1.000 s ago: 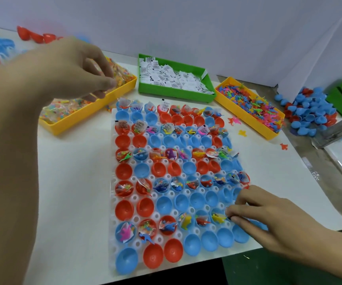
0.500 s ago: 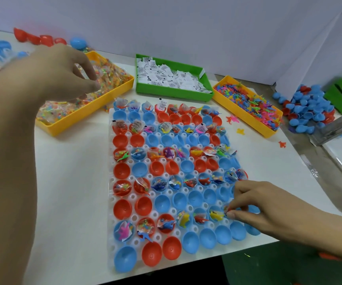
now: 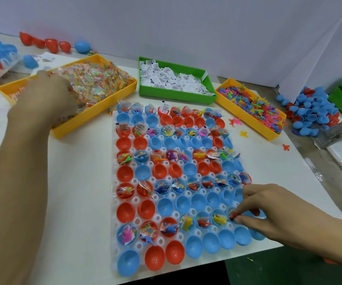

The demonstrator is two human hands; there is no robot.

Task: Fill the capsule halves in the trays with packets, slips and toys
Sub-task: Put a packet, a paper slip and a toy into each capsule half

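Since a moment ago the left hand (image 3: 48,93) has dropped into the yellow bin (image 3: 108,99), fingers buried among packets (image 3: 96,79), grip hidden, while the right hand (image 3: 268,210) pinches a small toy (image 3: 232,215) over a blue capsule half (image 3: 230,212) in the tray (image 3: 114,202); best seat it fully before letting go.

You face a plain pale wall (image 3: 186,27) that runs behind the white table (image 3: 73,202), and a white panel (image 3: 320,58) leans in at an angle on your right. Past the table's right edge lies a grey, worn ledge (image 3: 330,177), with dark green floor (image 3: 268,268) below its near edge. The light is even and soft.
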